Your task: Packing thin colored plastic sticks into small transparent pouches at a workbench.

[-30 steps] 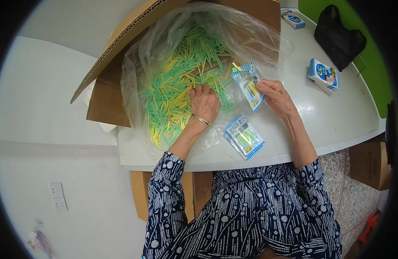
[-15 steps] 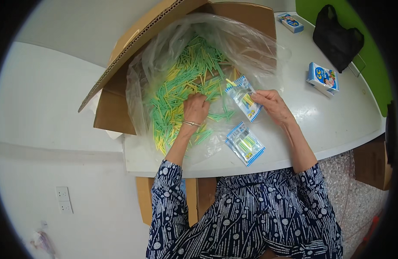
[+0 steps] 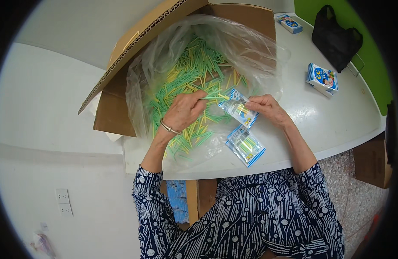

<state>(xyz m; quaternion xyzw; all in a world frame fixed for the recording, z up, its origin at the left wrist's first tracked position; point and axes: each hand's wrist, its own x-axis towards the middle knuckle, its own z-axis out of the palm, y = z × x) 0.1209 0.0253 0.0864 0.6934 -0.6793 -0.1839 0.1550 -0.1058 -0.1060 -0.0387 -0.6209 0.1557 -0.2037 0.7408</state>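
My left hand (image 3: 183,113), a bangle at its wrist, is closed on a few thin green and yellow sticks (image 3: 213,98). The sticks point right, and their tips meet the upper end of a small clear packet (image 3: 241,113) with blue-striped ends. My right hand (image 3: 270,111) pinches that packet by its right side; some yellowish sticks show inside. Just below it a similar packet (image 3: 247,148) with sticks in it lies on the table. Beyond my left hand spreads a big heap of loose green and yellow sticks (image 3: 199,56) on a clear plastic liner (image 3: 136,82).
An open cardboard box (image 3: 246,32) on its side surrounds the liner. On the white table (image 3: 320,123) at the right are two small blue-and-white boxes, one nearer (image 3: 322,80) and one farther (image 3: 289,23), plus a black plastic bag (image 3: 336,39). A brown carton (image 3: 372,164) stands on the floor.
My left hand has come up out of the heap with a few sticks and moved to the packet's upper end. The packet in my right hand has shifted slightly left and tilted.
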